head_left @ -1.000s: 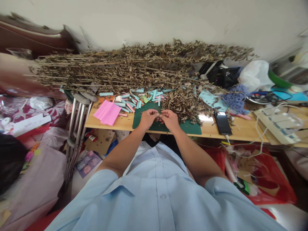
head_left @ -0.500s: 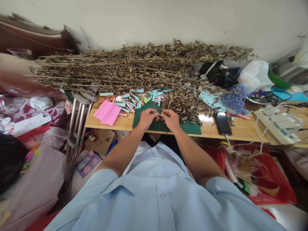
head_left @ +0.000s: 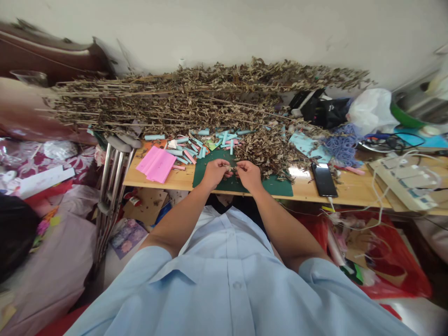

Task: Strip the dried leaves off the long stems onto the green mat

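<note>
Over a green cutting mat (head_left: 280,186), my left hand (head_left: 216,172) and my right hand (head_left: 248,175) face each other with their fingers pinched closed. Between the fingertips is a small piece of dried leaf (head_left: 232,168), which both hands grip. Just beyond my right hand lies a heap of loose dried leaves (head_left: 268,151), partly spread over the mat. Behind my left hand are several small rolled paper tubes, blue (head_left: 173,152) and pink (head_left: 190,157). A stack of pink paper (head_left: 157,164) rests to the left.
Long dried stalks with leaves (head_left: 175,100) stretch along the wall. On the right are a phone (head_left: 324,179) with a cable, blue paper (head_left: 310,147), purple yarn (head_left: 342,144) and a power strip (head_left: 402,179). Metal crutches (head_left: 108,186) lean at the table's left end.
My fingertips have drawn slightly apart, my right hand shifting a little to the right. The piece of leaf between them shows more clearly. The things on the table look unmoved.
</note>
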A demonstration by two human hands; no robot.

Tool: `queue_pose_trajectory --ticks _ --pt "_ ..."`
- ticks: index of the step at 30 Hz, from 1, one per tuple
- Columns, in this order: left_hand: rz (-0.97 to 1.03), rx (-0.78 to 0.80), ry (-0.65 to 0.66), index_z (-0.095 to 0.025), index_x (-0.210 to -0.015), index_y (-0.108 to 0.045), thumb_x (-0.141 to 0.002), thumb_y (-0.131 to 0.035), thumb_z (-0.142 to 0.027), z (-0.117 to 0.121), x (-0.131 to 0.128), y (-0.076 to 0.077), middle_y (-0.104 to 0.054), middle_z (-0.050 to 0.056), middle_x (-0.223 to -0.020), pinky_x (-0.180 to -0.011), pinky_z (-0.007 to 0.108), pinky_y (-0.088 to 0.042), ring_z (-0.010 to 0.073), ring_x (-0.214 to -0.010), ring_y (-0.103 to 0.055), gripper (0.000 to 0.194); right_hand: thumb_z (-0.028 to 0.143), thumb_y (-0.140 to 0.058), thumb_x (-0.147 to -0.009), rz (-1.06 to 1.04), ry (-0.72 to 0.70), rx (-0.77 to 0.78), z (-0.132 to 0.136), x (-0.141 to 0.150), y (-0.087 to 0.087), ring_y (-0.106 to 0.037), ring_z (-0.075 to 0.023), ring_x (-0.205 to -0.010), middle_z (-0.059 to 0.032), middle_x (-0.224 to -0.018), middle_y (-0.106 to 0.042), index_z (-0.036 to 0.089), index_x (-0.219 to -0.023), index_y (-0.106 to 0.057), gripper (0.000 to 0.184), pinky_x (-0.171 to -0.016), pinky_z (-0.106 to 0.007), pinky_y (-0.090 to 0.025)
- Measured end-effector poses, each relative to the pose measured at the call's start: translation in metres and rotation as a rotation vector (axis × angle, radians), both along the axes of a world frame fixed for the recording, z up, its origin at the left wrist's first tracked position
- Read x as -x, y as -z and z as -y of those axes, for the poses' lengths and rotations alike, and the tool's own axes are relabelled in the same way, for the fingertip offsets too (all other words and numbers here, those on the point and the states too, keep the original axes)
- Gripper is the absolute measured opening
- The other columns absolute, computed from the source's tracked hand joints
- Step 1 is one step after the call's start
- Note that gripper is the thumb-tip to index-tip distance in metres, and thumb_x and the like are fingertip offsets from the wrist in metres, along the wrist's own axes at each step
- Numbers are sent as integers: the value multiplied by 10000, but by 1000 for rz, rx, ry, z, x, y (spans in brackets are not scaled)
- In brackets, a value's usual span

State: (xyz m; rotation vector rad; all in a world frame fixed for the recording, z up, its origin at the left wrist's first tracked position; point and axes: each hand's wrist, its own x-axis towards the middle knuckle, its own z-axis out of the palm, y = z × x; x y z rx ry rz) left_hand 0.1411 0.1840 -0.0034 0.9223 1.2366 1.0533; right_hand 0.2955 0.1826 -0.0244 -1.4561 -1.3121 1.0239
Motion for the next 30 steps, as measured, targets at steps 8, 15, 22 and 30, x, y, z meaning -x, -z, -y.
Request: queue_pose_trajectory --ticks 8,15,22,30 --pt "10 11 46 -128 -889 -611 -770 -701 -143 1 2 -5 -674 5 -617 -531 224 -543 148 -570 -693 150 382 -644 -799 73 -67 -38 4 -1 -11 -681 -193 -662 -32 -825 -735 222 -927 -729 221 -659 -328 -558" --pt "-66 -4 87 -131 -869 -644 -772 -678 -115 3 -2 -6 -655 -6 -557 -480 193 -484 128 -501 -652 105 282 -626 -752 22 -83 -51 3 4 1 -677 -180 -779 -39 -881 -731 193 -1041 -695 310 -745 -337 -569" --pt "-49 -31 8 -131 -844 -654 -740 -684 -104 1 1 -3 -664 2 -590 -510 220 -526 142 -542 -676 111 394 -657 -736 -41 42 19 0 1 0 -658 -181 -679 -45 -822 -708 177 -986 -663 331 -659 -342 -584" --pt "16 -37 62 -131 -874 -625 -759 -690 -125 2 1 1 -661 0 -588 -516 235 -543 143 -530 -666 133 410 -691 -719 -118 -64 67 4 3 -10 -674 -177 -664 -59 -918 -725 201 -1010 -664 359 -547 -300 -556"
